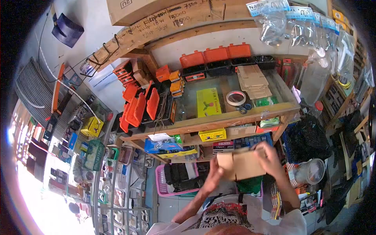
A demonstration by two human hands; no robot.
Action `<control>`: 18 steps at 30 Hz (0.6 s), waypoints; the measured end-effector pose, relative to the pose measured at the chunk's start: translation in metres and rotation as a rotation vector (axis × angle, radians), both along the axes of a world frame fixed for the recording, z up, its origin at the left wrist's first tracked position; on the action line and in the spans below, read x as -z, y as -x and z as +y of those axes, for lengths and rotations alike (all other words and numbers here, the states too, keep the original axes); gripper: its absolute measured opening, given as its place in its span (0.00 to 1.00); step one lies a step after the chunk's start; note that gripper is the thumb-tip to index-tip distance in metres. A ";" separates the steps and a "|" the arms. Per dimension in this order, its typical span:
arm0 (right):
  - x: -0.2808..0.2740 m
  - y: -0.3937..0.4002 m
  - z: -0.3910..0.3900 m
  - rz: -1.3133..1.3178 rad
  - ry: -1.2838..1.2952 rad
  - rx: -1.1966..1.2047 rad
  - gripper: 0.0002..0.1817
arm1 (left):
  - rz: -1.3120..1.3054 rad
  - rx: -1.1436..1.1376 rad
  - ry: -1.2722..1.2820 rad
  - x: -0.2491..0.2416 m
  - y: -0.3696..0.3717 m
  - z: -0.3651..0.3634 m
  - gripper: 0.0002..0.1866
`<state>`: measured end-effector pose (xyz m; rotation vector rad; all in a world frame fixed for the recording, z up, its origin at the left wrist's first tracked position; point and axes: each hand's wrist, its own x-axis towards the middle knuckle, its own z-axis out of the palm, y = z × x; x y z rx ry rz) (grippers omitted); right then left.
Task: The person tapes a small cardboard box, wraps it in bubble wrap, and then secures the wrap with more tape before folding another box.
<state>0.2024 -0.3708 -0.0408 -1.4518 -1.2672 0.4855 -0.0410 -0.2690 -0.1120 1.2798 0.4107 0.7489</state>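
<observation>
In front of my chest I hold a small brown cardboard box [248, 164], partly folded, with a flap standing out at its left side; it is slightly blurred. My right hand [268, 158] grips its right end, fingers wrapped over the top edge. At the left flap, my left hand [213, 174] is closed around the edge, thumb toward me. Ahead on the counter lies a stack of flat brown cardboard pieces [252, 83]. Close to it are a roll of tape [236, 98] and blue-handled scissors [245, 108].
A glass-topped wooden counter [192, 127] stands ahead, holding orange-lidded black cases [135, 110] and a yellow-green packet [208, 102]. Below left is a pink basket [161, 182] with black items. Plastic packs [272, 29] hang upper right. A clear tub [313, 171] stands at right.
</observation>
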 end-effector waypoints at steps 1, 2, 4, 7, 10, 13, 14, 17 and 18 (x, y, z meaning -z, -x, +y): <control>-0.004 0.011 -0.008 0.025 0.113 -0.036 0.12 | 0.082 0.021 0.006 0.001 -0.002 -0.011 0.44; 0.017 0.018 -0.005 0.091 0.001 -0.005 0.12 | 0.118 -0.023 -0.037 0.013 -0.005 -0.016 0.47; 0.034 0.025 -0.007 0.125 -0.039 -0.022 0.09 | 0.109 -0.033 -0.020 0.035 -0.006 -0.025 0.50; 0.061 0.030 -0.010 0.155 0.025 -0.106 0.07 | 0.091 -0.018 -0.011 0.037 -0.003 -0.033 0.55; 0.065 0.041 -0.003 0.155 -0.091 -0.254 0.08 | 0.053 0.108 -0.003 0.025 0.005 -0.045 0.57; 0.070 0.056 -0.006 0.248 0.105 -0.227 0.09 | 0.045 0.058 0.007 0.033 0.003 -0.060 0.56; 0.068 0.059 -0.002 0.173 0.066 -0.189 0.12 | 0.033 -0.011 -0.003 0.039 0.001 -0.063 0.56; 0.046 0.060 0.000 -0.134 0.160 -0.103 0.16 | -0.002 -0.177 -0.034 0.052 0.001 -0.052 0.51; 0.046 0.062 0.003 -0.186 0.124 -0.097 0.20 | -0.009 -0.240 -0.044 0.057 0.001 -0.045 0.49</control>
